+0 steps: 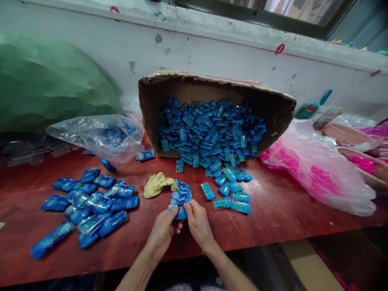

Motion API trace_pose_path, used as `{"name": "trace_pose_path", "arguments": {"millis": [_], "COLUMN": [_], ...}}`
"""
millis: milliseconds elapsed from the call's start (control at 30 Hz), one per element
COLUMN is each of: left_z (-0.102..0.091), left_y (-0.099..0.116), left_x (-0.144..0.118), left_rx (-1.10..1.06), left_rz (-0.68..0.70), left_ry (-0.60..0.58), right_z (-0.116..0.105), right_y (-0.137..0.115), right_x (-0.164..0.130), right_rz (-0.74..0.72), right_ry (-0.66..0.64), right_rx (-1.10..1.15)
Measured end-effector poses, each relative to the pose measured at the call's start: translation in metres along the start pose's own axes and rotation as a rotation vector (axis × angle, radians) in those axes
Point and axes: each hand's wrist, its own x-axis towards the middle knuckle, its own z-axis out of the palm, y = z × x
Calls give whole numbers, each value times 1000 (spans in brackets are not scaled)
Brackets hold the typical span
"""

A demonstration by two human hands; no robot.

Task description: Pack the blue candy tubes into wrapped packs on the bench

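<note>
Near the front edge of the table, my left hand [163, 229] pinches the lower left of some blue printed cards [181, 199]. The thumb and fingers of my right hand [198, 223] are closed on the lower right of the same cards. Whether they are a loose stack or one strip I cannot make out. A crumpled yellowish cloth [156, 186] touches or lies just behind their upper left. To the right are several small clear cases with blue beads and blue ends [222, 203]. A pile of blue printed packets [97, 202] lies to the left.
A cardboard box [190, 91] on its side spills many blue cases onto the red table [151, 246]. Clear bags [100, 131] and a green sack [51, 81] stand at the left. A pink-filled plastic bag [321, 173] is at the right; another person's hand [380, 169] shows at the edge.
</note>
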Motion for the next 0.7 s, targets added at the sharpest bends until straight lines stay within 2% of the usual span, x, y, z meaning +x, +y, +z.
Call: {"name": "trace_pose_path", "arguments": {"millis": [67,100,200,267,400,467,533,633,700], "left_z": [-4,-7,-12,-13,-16,-16,-17,-15,-13], "left_y": [3,4,4,3,5,6,7,6,6], "left_x": [-3,-4,-6,-8,-11,-11,-10,-7,-7], "left_rx": [-9,-18,-77,-126,-213,-240,-251,-257,-255], "left_rz": [-60,-82,-146,-197,-312,-340,-351,-351,-344], "left_ry": [-24,-12,48,78,75,68,83,106,117], "right_z": [-11,-17,-34,-40,-37,-35,-36,-41,-44], "right_y": [0,1,14,27,50,53,51,38,26], "right_x": [5,9,25,36,43,39,33,21,11], "right_rz": [-28,-57,-103,-39,-15,-61,-90,-23,26], "right_ry": [-54,-41,161,255,204,182,148,23,-60], "right_rx": [-80,-159,-515,-726,-801,-687,-399,129,303]}}
